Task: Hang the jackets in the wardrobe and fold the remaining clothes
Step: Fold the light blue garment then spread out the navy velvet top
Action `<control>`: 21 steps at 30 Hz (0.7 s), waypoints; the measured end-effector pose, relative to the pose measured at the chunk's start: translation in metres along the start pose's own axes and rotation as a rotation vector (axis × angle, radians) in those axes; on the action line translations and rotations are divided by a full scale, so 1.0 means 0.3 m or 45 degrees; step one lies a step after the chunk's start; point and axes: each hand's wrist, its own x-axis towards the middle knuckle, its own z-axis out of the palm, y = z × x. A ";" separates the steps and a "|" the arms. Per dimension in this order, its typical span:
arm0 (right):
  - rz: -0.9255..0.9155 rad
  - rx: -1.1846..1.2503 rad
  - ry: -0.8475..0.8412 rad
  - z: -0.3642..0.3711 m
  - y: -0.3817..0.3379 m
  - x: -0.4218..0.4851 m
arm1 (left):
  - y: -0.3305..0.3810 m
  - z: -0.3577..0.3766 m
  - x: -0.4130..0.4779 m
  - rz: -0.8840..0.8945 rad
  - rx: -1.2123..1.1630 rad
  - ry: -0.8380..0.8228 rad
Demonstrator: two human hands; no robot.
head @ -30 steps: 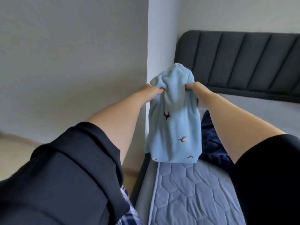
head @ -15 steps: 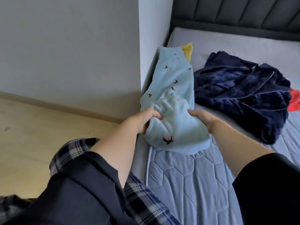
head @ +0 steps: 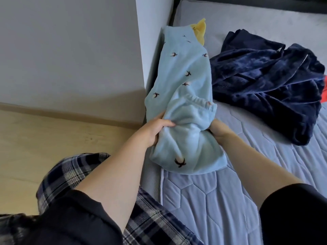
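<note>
Light blue fleece trousers (head: 184, 85) with small dark bird prints lie lengthwise along the left edge of the bed, legs stretched away from me. Their elastic waistband is folded over near my hands. My left hand (head: 155, 129) grips the near left side of the fabric. My right hand (head: 218, 129) holds the near right side, its fingers partly hidden under the cloth. A dark navy plush garment (head: 269, 76) lies crumpled on the mattress to the right, apart from both hands.
A yellow cloth (head: 200, 30) peeks out at the far end of the trousers. Something red (head: 324, 91) shows at the right edge. The quilted mattress (head: 212, 200) fills the lower right. A white wall (head: 70, 50) and wood floor (head: 35, 147) lie left.
The trousers were held up in the air in front of the headboard. They have come down onto the bed and now lie stretched out, with the waistband folded over near my hands.
</note>
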 end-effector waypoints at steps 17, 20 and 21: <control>0.056 -1.188 0.153 0.081 0.014 0.066 | -0.013 0.004 0.028 -0.254 0.703 0.292; 0.001 -1.247 0.260 0.083 0.027 0.040 | -0.002 0.003 0.005 -0.116 0.889 0.356; -0.061 -1.282 0.329 0.087 0.032 0.031 | 0.000 0.004 -0.002 0.048 1.032 0.472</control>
